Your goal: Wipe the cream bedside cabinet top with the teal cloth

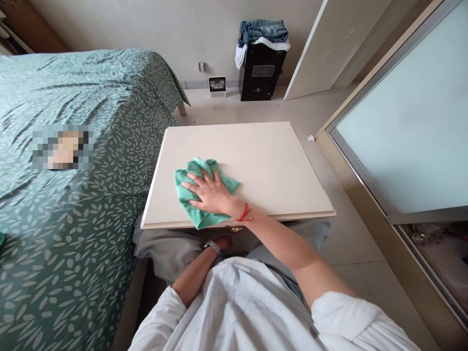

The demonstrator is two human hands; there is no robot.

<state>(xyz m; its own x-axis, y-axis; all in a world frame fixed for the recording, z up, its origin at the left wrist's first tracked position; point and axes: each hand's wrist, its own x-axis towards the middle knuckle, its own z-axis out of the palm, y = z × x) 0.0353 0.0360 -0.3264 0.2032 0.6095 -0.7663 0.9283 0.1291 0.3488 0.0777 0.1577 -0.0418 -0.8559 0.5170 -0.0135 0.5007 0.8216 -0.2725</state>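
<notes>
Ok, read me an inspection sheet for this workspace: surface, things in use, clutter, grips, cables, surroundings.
Surface: cream top, gold latch at its near edge.
Things in use: green cloth, rumpled, on the top's near left.
Clutter: white scrap on the floor, right.
Grips: right hand spread on the cloth; left hand below the near edge, partly hidden.
Cables: perhaps a cord by the small screen; too small to tell.
Surroundings: bed left, black cabinet bearing denim ahead, frosted panel right.

tabletop [263,165]: cream, rumpled green cloth [197,218] at front left, reaching front edge | bed [98,209]: leaf-print sheet [135,107], one item [66,150] on it, pixelated, can't ID | floor [226,114]: pale tile, black cabinet [258,80], small screen [218,86], white scrap [311,138]
</notes>
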